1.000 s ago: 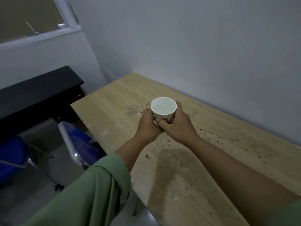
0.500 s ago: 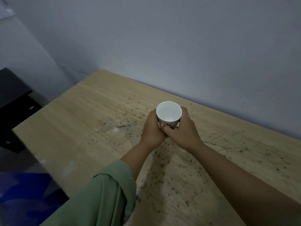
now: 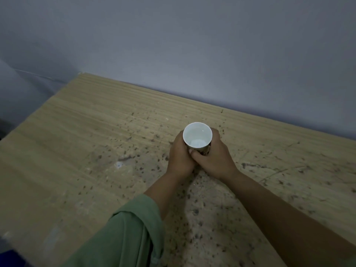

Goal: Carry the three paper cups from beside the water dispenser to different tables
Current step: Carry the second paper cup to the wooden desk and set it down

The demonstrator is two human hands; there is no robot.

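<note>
Both hands wrap one paper cup [image 3: 197, 136]: left hand [image 3: 181, 156] curled round its left side, right hand [image 3: 213, 158] round the right and front, fingers closed snug on the wall, thumbs meeting at the near side. Cup upright, round white rim and white inside, over the far-middle of the table [image 3: 81, 143]; whether its base touches the top is hidden; dark print on the outer wall, too covered to read. Tabletop pale wood grain, scuffed, dark-speckled, set against a plain grey wall [image 3: 192, 45]; green sleeve [image 3: 127, 234] pushed up on the left arm.
</note>
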